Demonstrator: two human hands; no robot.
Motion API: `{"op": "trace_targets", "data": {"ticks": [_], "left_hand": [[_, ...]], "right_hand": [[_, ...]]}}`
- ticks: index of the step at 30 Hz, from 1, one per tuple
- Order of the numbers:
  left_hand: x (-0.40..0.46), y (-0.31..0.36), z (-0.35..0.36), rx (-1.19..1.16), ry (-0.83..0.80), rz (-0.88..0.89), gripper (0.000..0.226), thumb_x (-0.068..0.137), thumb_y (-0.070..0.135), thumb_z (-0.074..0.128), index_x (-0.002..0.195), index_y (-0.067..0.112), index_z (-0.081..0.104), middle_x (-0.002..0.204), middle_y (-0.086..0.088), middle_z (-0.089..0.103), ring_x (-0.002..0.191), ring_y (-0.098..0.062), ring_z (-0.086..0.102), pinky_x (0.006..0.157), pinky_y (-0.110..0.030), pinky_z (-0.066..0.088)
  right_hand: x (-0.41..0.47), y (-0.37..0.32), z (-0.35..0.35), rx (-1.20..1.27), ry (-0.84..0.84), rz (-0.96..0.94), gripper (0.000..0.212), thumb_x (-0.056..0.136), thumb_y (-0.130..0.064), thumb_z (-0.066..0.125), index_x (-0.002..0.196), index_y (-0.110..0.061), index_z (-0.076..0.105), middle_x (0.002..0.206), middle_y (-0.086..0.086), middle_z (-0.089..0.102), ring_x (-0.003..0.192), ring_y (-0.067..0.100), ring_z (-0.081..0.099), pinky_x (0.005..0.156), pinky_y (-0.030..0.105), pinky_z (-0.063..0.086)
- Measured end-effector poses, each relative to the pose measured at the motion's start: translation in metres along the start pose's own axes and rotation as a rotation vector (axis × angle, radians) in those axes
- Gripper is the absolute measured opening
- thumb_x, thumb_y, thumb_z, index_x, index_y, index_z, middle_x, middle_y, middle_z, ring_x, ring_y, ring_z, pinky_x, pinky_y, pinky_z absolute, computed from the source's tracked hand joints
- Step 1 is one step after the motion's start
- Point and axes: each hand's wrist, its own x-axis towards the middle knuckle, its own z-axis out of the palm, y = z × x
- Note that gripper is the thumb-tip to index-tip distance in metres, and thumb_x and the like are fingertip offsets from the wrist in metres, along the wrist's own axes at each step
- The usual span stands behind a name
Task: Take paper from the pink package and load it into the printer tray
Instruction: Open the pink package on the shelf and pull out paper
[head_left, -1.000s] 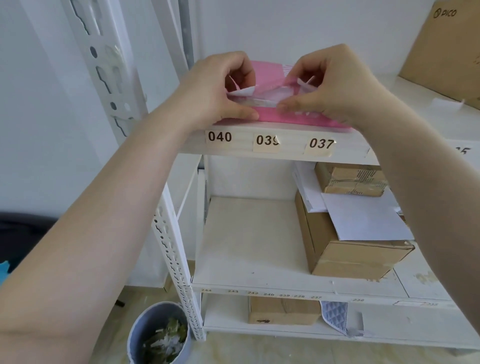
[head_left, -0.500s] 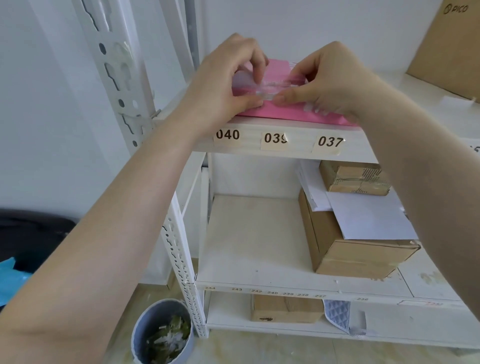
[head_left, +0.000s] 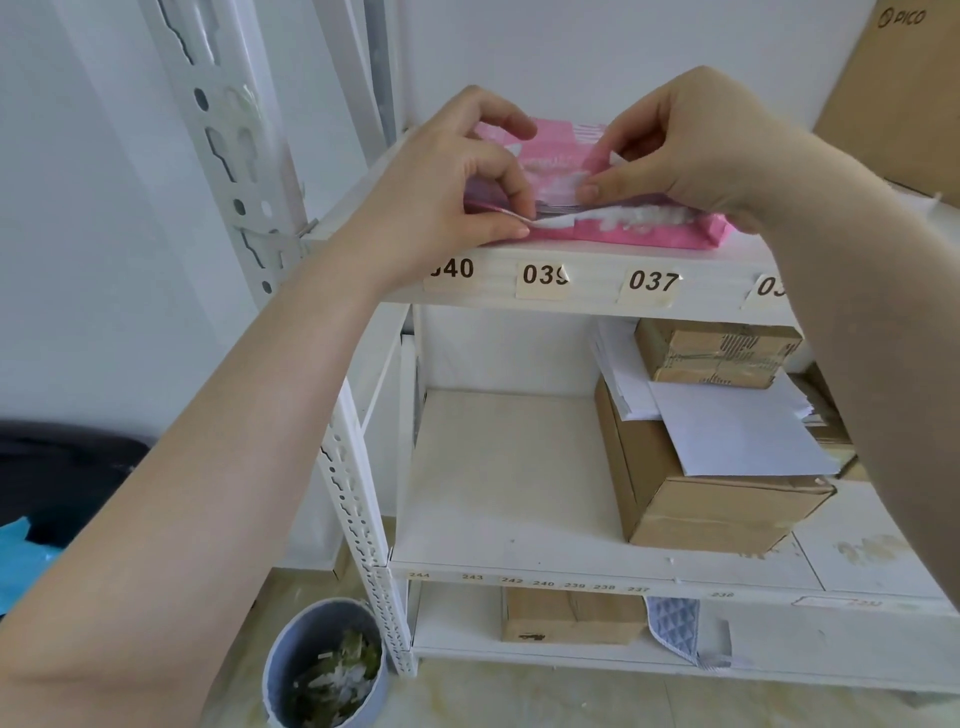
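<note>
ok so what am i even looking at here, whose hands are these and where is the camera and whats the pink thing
The camera is worn on a person's head and looks forward and down, so the two bare arms reaching away from you are that person's own. The pink package of paper lies on the top board of a white metal shelf, above the number labels. The left hand and the right hand both pinch its torn front flap, pulling the wrapper open. On the board below sit cardboard boxes with loose white sheets on them. A grey bin of scraps stands on the floor. No printer is in view.
</note>
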Motion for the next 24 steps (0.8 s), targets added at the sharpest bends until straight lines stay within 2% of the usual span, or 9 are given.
{"op": "trace_targets", "data": {"ticks": [3,5,7,8,11,15,19,22,24], "left_hand": [[-0.003,0.002,-0.002,-0.080,-0.065,-0.052,0.013,0.076,0.038,0.074,0.081,0.026,0.075,0.129,0.013,0.049,0.097,0.009,0.046,0.087,-0.002,0.033],[-0.001,0.003,-0.002,-0.113,-0.075,-0.082,0.017,0.078,0.042,0.071,0.079,0.026,0.075,0.127,0.015,0.050,0.093,0.013,0.048,0.082,0.000,0.034],[0.003,0.005,0.000,-0.126,-0.045,-0.102,0.017,0.079,0.042,0.071,0.078,0.026,0.075,0.124,0.014,0.051,0.091,0.010,0.054,0.086,-0.011,0.043],[0.005,0.006,0.002,-0.124,-0.023,-0.102,0.015,0.078,0.041,0.072,0.078,0.026,0.074,0.123,0.012,0.053,0.096,0.007,0.056,0.091,-0.019,0.045],[0.012,0.011,0.005,-0.058,-0.001,-0.066,0.013,0.075,0.035,0.075,0.088,0.035,0.073,0.121,0.009,0.056,0.115,-0.004,0.052,0.101,-0.032,0.041],[0.021,0.015,0.006,-0.044,-0.024,-0.075,0.017,0.074,0.027,0.077,0.085,0.039,0.072,0.121,0.010,0.058,0.111,-0.004,0.052,0.097,-0.028,0.041],[0.025,0.013,0.015,-0.107,0.030,-0.104,0.016,0.066,0.028,0.082,0.077,0.031,0.072,0.112,0.002,0.063,0.105,-0.008,0.058,0.089,-0.020,0.043],[0.024,0.009,0.017,-0.114,0.090,-0.095,0.015,0.066,0.027,0.083,0.077,0.023,0.073,0.108,-0.003,0.064,0.103,-0.008,0.059,0.088,-0.012,0.042],[0.022,0.009,0.017,-0.085,0.113,-0.065,0.013,0.068,0.025,0.082,0.076,0.019,0.073,0.109,-0.004,0.063,0.102,-0.009,0.059,0.086,-0.008,0.039]], "right_hand": [[-0.001,0.005,0.001,-0.005,0.016,0.019,0.029,0.059,-0.031,0.087,0.079,-0.019,0.070,0.042,-0.014,0.050,0.039,0.000,0.042,0.043,0.009,0.034],[-0.001,0.009,0.005,0.007,0.031,0.011,0.034,0.058,-0.032,0.088,0.082,-0.018,0.069,0.054,-0.012,0.051,0.046,0.001,0.042,0.047,0.011,0.035],[-0.004,0.010,0.009,-0.002,0.034,-0.024,0.037,0.060,-0.029,0.088,0.088,-0.014,0.068,0.066,-0.006,0.049,0.053,0.001,0.040,0.050,0.011,0.032],[-0.006,0.010,0.010,-0.012,0.025,-0.044,0.038,0.061,-0.027,0.088,0.090,-0.013,0.068,0.068,-0.006,0.048,0.052,-0.001,0.041,0.050,0.010,0.032],[-0.008,0.012,0.013,-0.053,-0.007,-0.079,0.042,0.061,-0.024,0.088,0.095,-0.014,0.066,0.073,-0.011,0.052,0.050,-0.012,0.045,0.049,0.004,0.032],[-0.008,0.017,0.015,-0.034,0.021,-0.073,0.045,0.057,-0.027,0.089,0.094,-0.020,0.064,0.078,-0.008,0.053,0.054,-0.010,0.047,0.051,0.006,0.035],[-0.009,0.023,0.018,0.063,0.114,-0.056,0.042,0.058,-0.028,0.089,0.090,-0.018,0.065,0.079,-0.003,0.057,0.064,0.006,0.047,0.060,0.020,0.038],[-0.011,0.024,0.020,0.093,0.129,-0.058,0.037,0.059,-0.026,0.089,0.087,-0.017,0.065,0.079,0.001,0.058,0.066,0.009,0.047,0.065,0.025,0.040],[-0.011,0.024,0.019,0.090,0.136,-0.059,0.037,0.060,-0.025,0.089,0.087,-0.017,0.065,0.077,-0.001,0.058,0.065,0.007,0.047,0.064,0.024,0.040]]}}
